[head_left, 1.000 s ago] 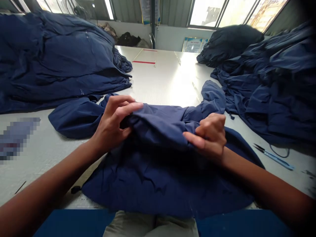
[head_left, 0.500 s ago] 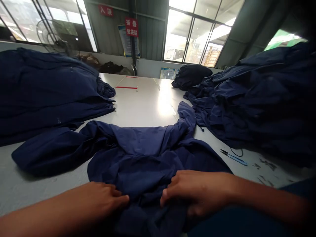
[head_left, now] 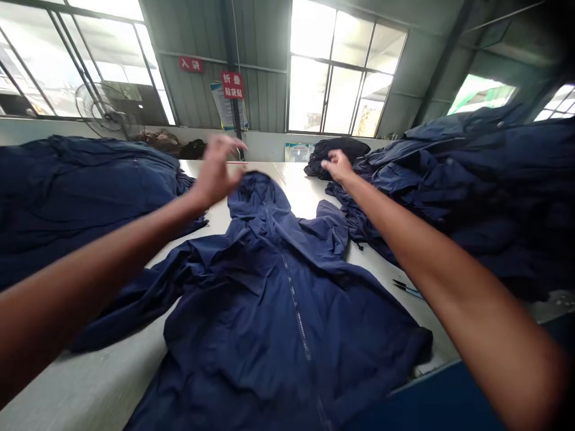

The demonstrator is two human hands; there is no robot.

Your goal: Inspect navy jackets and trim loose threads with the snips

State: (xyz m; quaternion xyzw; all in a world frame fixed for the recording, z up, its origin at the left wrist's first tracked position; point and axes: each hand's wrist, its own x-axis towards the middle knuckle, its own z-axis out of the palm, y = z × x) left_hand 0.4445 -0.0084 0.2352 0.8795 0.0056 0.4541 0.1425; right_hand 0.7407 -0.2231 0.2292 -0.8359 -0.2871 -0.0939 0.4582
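Observation:
A navy hooded jacket [head_left: 274,317] lies spread on the white table, its zipper [head_left: 294,305] running down the middle toward me. Its hood [head_left: 254,200] points away from me at the far end. My left hand [head_left: 218,170] is raised just past the hood with its fingers apart, holding nothing. I cannot tell whether it touches the hood's tip. My right hand [head_left: 338,166] is out beyond the jacket's shoulder, its fingers bunched together around nothing I can see.
Large piles of navy garments [head_left: 476,179] fill the table's right side, and another pile [head_left: 76,197] lies on the left. A dark bundle [head_left: 335,152] sits at the far end. Blue-handled thread snips [head_left: 406,288] lie partly under my right arm's side of the table.
Both hands have let go of the cloth and moved away from me, up past the hood. The jacket now lies spread with its hood pointing away, and the view has tilted upward.

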